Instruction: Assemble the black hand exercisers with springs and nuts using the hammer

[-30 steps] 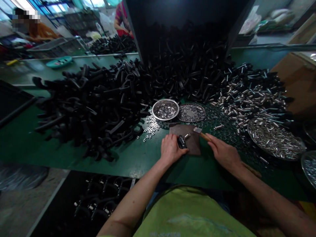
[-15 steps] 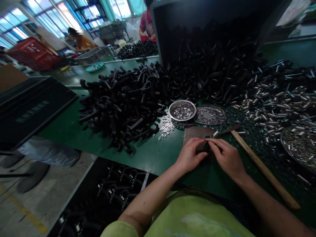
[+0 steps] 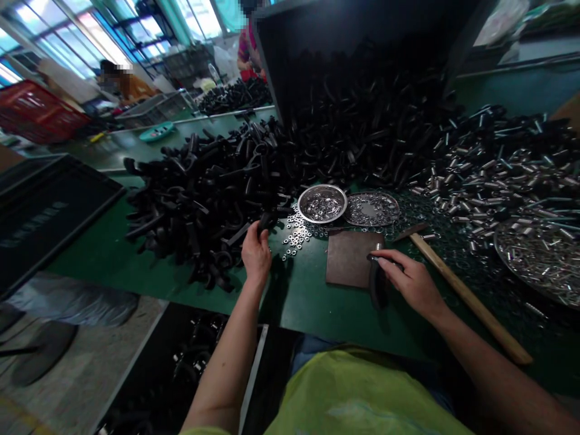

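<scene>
My right hand (image 3: 410,281) pinches a curved black part (image 3: 377,284) with a small silver spring (image 3: 379,246) at its top, over the right edge of a brown square plate (image 3: 347,257). At the right edge of a large heap of black parts (image 3: 194,199), my left hand (image 3: 257,254) has its fingers round a dark piece (image 3: 264,222), part of which is hidden. Silver nuts (image 3: 296,235) are scattered between that hand and a round metal bowl (image 3: 322,204) of small metal pieces.
A hammer (image 3: 471,299) lies right of the plate, near loose springs (image 3: 489,181) and a dish of pins (image 3: 539,260). Behind the bowl stands a large black bin (image 3: 362,48). An open crate (image 3: 172,344) sits below the table's front edge. Two people are across the room.
My left hand has left my right hand and moved left to the heap, closing round a dark piece. My right hand keeps the black part, now more visible. The whole view has shifted.
</scene>
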{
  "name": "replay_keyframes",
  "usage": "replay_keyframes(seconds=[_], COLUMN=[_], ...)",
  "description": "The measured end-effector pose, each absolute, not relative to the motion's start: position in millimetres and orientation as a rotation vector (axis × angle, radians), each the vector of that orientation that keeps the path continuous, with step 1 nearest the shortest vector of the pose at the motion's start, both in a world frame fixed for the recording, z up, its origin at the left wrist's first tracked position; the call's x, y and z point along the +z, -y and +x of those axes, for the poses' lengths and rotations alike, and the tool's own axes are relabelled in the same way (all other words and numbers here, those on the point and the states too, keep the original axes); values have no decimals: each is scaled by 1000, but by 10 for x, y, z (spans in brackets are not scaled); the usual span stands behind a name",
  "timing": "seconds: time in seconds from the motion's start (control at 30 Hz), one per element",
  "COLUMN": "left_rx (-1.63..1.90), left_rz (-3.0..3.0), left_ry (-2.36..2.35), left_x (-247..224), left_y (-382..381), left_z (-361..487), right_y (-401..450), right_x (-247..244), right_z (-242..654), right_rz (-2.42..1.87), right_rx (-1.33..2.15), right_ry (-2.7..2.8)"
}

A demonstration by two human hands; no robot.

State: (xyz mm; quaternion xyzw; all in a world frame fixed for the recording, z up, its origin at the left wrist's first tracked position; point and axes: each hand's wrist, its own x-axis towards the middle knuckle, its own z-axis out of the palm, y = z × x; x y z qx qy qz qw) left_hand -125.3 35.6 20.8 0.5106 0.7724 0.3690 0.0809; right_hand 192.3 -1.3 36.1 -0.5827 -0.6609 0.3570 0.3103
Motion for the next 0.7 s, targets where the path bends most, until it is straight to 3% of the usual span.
replay_keyframes(seconds=[0.07, 0.13, 0.23, 0.47, 0.7], left_rx=[1344, 1219, 1020, 994, 993], left_rz=[1129, 837, 678, 808, 867], left_ry=[-1846, -1335, -1008, -1027, -1123], left_x=[352, 464, 562, 729, 727], left_y=[-233, -63, 184, 369, 369], left_z=[-945, -594, -156, 175, 181], right_y=[54, 112, 198, 233, 281], right_x=[443, 531, 646, 700, 725], right_z=[1854, 1762, 1625, 1560, 1636], right_rz=[-1465, -1410, -1351, -1290, -1246], right_rx=[1094, 1157, 1072, 695, 611], right_ry=[1605, 1508, 1475, 1677, 1750])
